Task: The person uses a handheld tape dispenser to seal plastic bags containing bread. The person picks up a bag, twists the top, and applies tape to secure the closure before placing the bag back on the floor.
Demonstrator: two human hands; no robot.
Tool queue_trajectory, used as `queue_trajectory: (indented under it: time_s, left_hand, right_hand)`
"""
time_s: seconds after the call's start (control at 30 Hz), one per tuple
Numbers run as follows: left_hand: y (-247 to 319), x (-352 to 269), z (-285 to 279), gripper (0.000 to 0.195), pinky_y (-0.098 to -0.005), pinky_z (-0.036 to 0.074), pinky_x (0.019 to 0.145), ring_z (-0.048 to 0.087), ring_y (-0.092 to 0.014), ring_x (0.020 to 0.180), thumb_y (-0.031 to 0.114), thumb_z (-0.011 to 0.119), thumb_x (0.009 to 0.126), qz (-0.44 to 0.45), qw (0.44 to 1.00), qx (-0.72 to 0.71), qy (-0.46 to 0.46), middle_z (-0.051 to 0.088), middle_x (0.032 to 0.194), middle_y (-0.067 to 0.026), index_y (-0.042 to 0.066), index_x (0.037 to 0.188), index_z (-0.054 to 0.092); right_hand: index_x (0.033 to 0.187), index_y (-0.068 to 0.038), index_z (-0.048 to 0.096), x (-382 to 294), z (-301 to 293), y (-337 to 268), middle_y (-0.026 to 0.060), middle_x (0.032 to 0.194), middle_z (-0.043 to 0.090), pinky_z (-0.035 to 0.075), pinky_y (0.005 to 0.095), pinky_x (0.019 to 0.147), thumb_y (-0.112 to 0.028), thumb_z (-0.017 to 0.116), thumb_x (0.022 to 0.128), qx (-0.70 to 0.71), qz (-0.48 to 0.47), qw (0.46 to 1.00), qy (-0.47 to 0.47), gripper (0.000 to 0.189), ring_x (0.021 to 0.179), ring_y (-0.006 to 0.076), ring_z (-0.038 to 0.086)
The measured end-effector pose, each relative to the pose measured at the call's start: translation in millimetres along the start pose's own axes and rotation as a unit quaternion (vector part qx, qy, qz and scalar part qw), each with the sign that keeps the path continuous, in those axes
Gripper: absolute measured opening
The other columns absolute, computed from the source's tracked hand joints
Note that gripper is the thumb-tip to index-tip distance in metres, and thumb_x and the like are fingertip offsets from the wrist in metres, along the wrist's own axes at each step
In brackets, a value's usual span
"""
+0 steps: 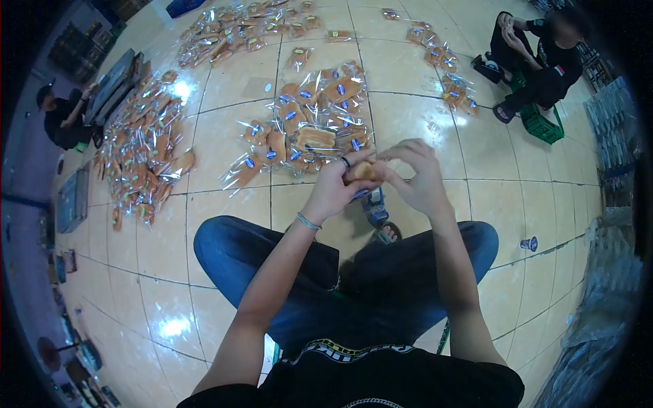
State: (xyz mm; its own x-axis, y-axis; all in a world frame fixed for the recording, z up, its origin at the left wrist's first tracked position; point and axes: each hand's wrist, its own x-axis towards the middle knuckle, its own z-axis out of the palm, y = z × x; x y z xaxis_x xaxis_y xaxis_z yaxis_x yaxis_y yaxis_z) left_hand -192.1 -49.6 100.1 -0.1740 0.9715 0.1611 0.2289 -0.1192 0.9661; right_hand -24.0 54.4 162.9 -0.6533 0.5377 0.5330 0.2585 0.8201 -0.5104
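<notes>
A bread roll [363, 172] in clear plastic is held up in front of my knees. My left hand [331, 189] wraps around it from the left, and a blue label shows below the roll. At its right end, the thumb and fingertips of my right hand [419, 176] pinch the wrapping; the exact grip is partly hidden. Just past my hands, a pile of bagged breads with blue labels [311, 109] lies on the floor. Below the roll, a blue object [375, 206], too unclear to name, is beside my sandalled foot [388, 233].
Bagged breads with green labels [140, 163] are heaped at left, near a person by stacked trays [115, 86]. Another heap [232, 33] lies at the back. At right, a person sits by a green crate [543, 125]. A plastic cup [529, 244] lies on the tiles.
</notes>
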Motion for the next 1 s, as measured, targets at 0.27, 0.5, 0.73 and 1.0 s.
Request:
queue_trajectory:
  time_s: [0.27, 0.5, 0.73, 1.0]
  left_hand:
    - [6, -3, 12, 0.057, -0.0398, 0.052, 0.087, 0.063, -0.039, 0.105, 0.005, 0.072, 0.080, 0.093, 0.990, 0.096, 0.052, 0.065, 0.113, -0.0181, 0.013, 0.132, 0.051]
    - [14, -4, 8, 0.040, -0.0368, 0.051, 0.087, 0.065, -0.033, 0.105, 0.006, 0.072, 0.080, 0.079, 0.990, 0.100, 0.063, 0.066, 0.111, -0.0170, 0.008, 0.118, 0.061]
    - [19, 1, 0, 0.042, -0.0299, 0.049, 0.097, 0.060, -0.017, 0.112, -0.002, 0.063, 0.090, -0.044, 0.943, -0.290, 0.154, 0.061, 0.125, -0.0098, 0.000, 0.130, 0.051]
    - [21, -2, -11, 0.047, -0.0308, 0.047, 0.100, 0.059, -0.017, 0.116, -0.003, 0.060, 0.092, -0.018, 0.928, -0.346, 0.135, 0.058, 0.131, -0.0091, 0.002, 0.137, 0.048]
  right_hand:
    - [0.098, -0.001, 0.070, -11, 13, 3, 0.0045, 0.075, 0.065, 0.045, 0.0236, 0.062, -0.005, 0.065, 0.087, 0.246, 0.168, 0.954, 0.012, 0.013, 0.065, 0.0080, 0.055]
    - [0.105, 0.000, 0.069, -8, 14, -4, 0.0017, 0.074, 0.062, 0.045, 0.0232, 0.064, -0.006, 0.065, 0.088, 0.211, 0.183, 0.959, 0.045, 0.018, 0.068, 0.0073, 0.054]
    - [0.143, 0.003, 0.037, -16, 37, -11, 0.0153, 0.134, 0.051, 0.039, 0.0316, 0.102, -0.010, 0.060, 0.094, 0.298, 0.159, 0.934, 0.119, 0.055, 0.121, 0.0196, 0.050]
    - [0.150, 0.002, 0.026, -25, 46, -18, 0.0164, 0.153, 0.035, 0.029, 0.0328, 0.112, -0.007, 0.055, 0.097, 0.431, 0.212, 0.875, 0.052, 0.061, 0.137, 0.0206, 0.037]
